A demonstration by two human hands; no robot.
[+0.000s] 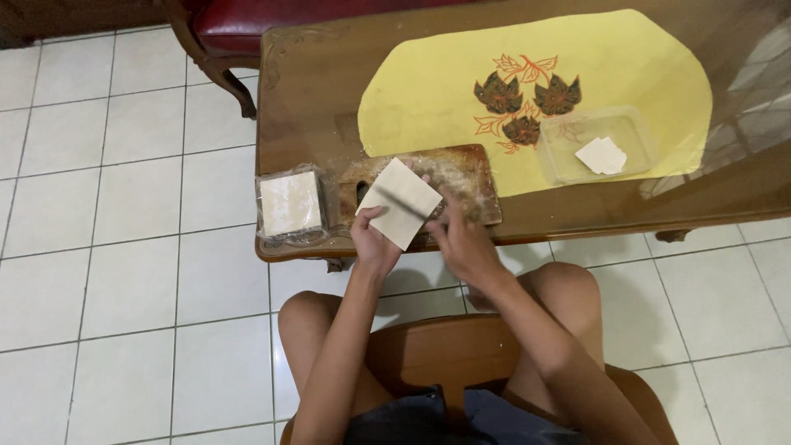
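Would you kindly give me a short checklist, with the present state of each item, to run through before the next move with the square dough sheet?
1. Left hand grips the pale square dough sheet at its near corner: ok.
2. Right hand touches the sheet's right edge: cannot tell, it is blurred.
3. Floured brown wooden cutting board lies under the sheet: ok.
4. Plastic-wrapped stack of square sheets sits left of the board, on the wooden table: ok.
5. Clear rectangular plastic container on the yellow embroidered cloth already holds pale pieces: ok.
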